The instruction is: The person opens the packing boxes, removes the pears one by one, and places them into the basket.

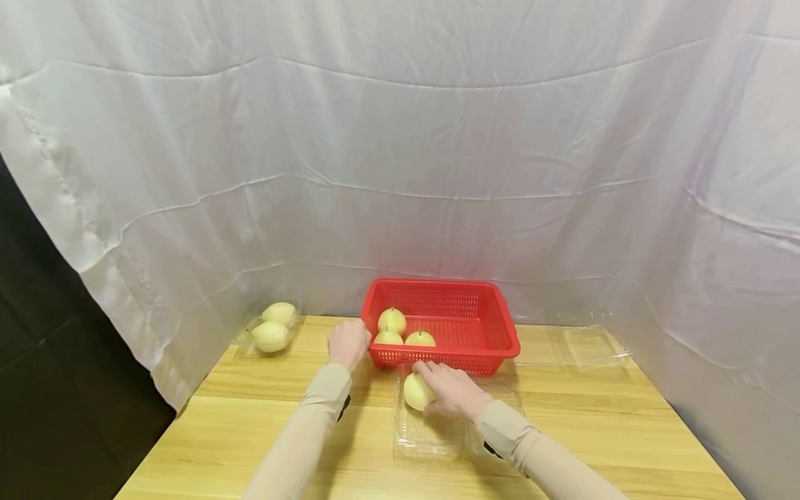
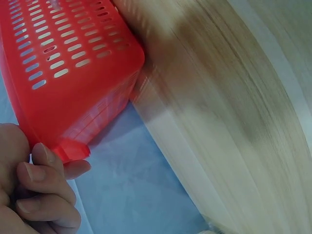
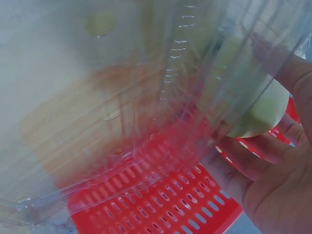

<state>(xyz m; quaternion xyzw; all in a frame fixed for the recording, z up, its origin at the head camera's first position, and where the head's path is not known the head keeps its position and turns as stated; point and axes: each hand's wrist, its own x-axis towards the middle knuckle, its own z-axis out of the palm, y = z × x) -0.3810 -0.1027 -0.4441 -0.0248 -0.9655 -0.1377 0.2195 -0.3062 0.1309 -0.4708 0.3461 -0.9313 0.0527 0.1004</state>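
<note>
My left hand [image 1: 348, 343] grips the left rim of a red plastic basket [image 1: 453, 362], its fingers curled at the corner in the left wrist view. Inside the basket, three pale yellow pears [image 1: 392, 320] sit at the left end. In front of it a clear plastic clamshell box [image 1: 431, 444] lies on the table. My right hand [image 1: 457, 392] holds another pear [image 1: 417, 392] at the left part of this box. Seen from the right wrist, clear plastic partly covers that pear [image 3: 270, 109], with fingers and thumb around it.
At the back left stands a clear box holding two pears [image 1: 271, 337]. Another clear plastic box [image 1: 590, 346] lies at the back right, near the curtain [image 1: 437, 173]. The wooden table [image 1: 250, 423] runs up to the curtain on its back and sides.
</note>
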